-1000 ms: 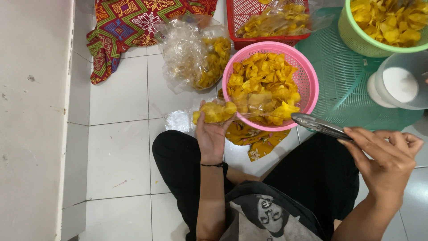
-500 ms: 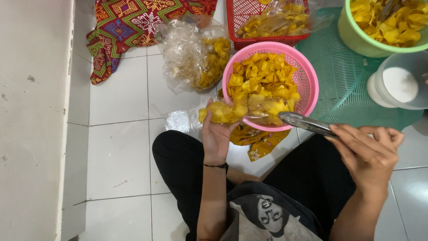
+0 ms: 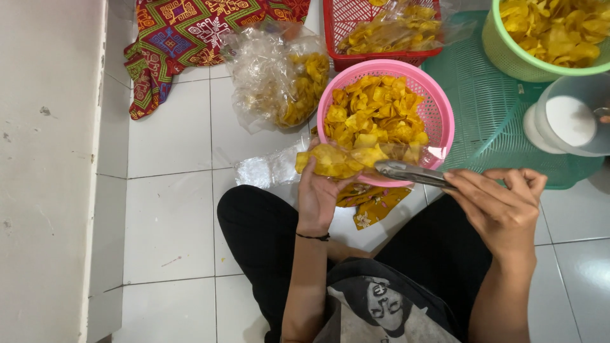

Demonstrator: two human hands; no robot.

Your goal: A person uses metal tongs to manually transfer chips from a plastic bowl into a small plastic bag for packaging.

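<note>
Item 1: left hand (image 3: 316, 194), palm up, fingers curled around a small clear plastic bag (image 3: 330, 161) partly filled with yellow chips. The bag was held at the near rim of the pink basket (image 3: 445, 127), its mouth turned toward the right, seemingly so that chips could pass straight in from the basket.

Item 2: right hand (image 3: 499, 209), fingers pressed together around the handles of metal tongs (image 3: 410, 173). The tong tips lay at the bag's mouth, nearly closed; whether a chip sat between them could not be told.

Item 3: pink basket, heaped with yellow chips (image 3: 375, 114), resting on the white tiled floor (image 3: 171, 146) just in front of the person's crossed legs, within easy reach of both hands. A yellow patterned cloth (image 3: 375, 200) showed beneath its near edge.

Item 4: large clear bag of chips (image 3: 279, 76), lying on the floor just left of the basket.

Item 5: red basket (image 3: 333, 32) with bagged chips, behind the pink one.

Item 6: green tub (image 3: 508, 54) full of chips, standing on a green mesh lid (image 3: 489, 114), far right.

Item 7: clear container of white powder (image 3: 572, 117), right edge, near the green tub.

Item 8: multicoloured patterned cloth (image 3: 178, 32), top left, against the wall.
</note>
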